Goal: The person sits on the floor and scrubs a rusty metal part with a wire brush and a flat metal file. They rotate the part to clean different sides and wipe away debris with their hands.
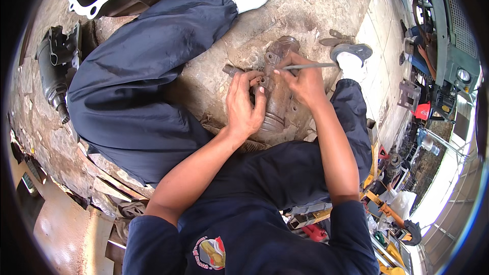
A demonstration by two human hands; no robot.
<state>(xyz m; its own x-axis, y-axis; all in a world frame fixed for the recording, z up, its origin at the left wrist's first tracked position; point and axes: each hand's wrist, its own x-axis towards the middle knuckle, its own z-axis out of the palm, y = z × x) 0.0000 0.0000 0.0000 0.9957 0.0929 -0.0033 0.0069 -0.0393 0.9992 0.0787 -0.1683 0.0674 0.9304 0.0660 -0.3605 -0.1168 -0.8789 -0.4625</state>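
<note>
A brown, grimy cylindrical metal housing (277, 99) lies on the ground between my legs, with ringed ends and a side stub poking out to the left. My left hand (246, 104) is closed on its left side, thumb and fingers around a small raised boss. In my right hand (305, 79), pinched between thumb and fingers, is a thin grey rod-like tool (318, 65). Its left end meets the upper part of the housing close to my fingertips; the exact contact is hidden. The other end points right, toward my shoe.
A large flanged metal casting (99, 7) sits at the upper left, and a dark cylindrical machine part (51, 76) stands left of my leg. Footwear (337, 38) lies beside my right shoe (356, 51). At the far right are a green vehicle (456, 46), another person (425, 56) and cluttered tools.
</note>
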